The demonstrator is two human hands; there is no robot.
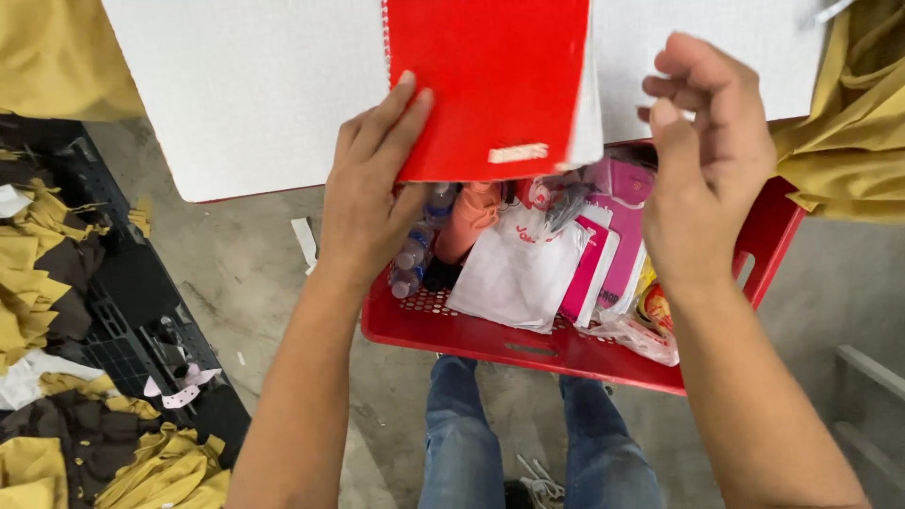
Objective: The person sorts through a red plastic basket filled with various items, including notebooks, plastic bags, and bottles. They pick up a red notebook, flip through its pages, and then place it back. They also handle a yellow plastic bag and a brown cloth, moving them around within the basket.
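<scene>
Head view: left hand [368, 188] fingers press one red notebook [485, 85]; right hand [707, 155] fingers loosely curled, empty.

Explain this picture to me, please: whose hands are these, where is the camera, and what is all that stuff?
There is no machine here. A camera worn on a person's head looks down at that person's own two bare hands; below you see their legs in blue jeans.

The left hand holds a red notebook by its lower edge, against a white board. The right hand is raised beside the notebook, fingers loosely curled, holding nothing I can make out.

Under the hands sits a red basket with small bottles, a white bag and pink packets. Mustard-yellow cloth lies in heaps at the left.
</scene>
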